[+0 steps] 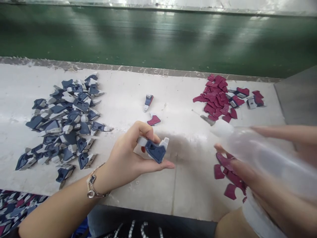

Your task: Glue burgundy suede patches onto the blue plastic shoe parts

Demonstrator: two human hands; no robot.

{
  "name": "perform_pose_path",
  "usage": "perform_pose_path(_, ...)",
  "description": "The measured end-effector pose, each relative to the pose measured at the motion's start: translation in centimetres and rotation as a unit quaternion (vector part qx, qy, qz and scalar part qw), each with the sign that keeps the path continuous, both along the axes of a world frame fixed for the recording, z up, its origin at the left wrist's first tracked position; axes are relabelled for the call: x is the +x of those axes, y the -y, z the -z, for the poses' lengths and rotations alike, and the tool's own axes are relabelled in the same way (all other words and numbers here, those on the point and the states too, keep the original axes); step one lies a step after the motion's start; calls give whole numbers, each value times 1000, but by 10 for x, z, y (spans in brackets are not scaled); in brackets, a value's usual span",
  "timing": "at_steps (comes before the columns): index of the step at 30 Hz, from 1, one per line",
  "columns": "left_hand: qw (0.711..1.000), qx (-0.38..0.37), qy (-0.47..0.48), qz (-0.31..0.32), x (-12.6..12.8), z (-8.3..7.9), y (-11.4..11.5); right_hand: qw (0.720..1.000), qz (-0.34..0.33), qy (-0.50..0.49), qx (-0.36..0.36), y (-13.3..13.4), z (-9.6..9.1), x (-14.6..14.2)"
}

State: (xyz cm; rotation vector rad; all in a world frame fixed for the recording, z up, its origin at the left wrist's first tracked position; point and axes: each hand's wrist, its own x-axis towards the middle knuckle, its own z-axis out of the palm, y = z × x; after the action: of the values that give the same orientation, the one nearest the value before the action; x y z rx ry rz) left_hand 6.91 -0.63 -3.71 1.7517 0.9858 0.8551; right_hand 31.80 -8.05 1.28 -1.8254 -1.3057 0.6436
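Between the thumb and fingers of my left hand (133, 152) is a small blue and light-grey plastic part (156, 150), its hollow side turned up. My right hand (250, 175), smeared by motion, grips a translucent squeeze bottle (267, 152). The bottle's thin needle tip (206, 119) points left, apart from the held part. Just beyond my left hand lie a part with a maroon face (154, 120) and a blue-grey part with a red edge (149, 100). Loose maroon pieces (230, 181) lie beside and partly under my right hand.
A large heap of blue and grey parts (66, 115) covers the left of the white table (119, 86). Back right are a pile of maroon pieces (215, 94) and several maroon-faced parts (237, 100). A green belt (153, 39) runs behind. More parts (17, 206) fill the lower-left corner.
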Motion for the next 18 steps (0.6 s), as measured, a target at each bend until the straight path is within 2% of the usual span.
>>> perform_pose_path(3, 1000, -1, 29, -5, 0, -2, 0, 996, -10, -88, -30, -21, 5, -12)
perform_pose_path(6, 999, 11, 53, 0, -1, -5, 2, 992, -59, -93, -56, -36, 19, -14)
perform_pose_path(9, 996, -37, 84, 21, -2, -8, 4, 987, -118, -87, -63, -48, 33, -20)
perform_pose_path(12, 989, -81, 118, 40, -3, -10, 5, 991, -100, -80, -50, -58, 47, -30)
perform_pose_path(18, 988, -85, 125, 27, -3, -10, 5, 994, -99, -29, -32, -62, 59, -35)
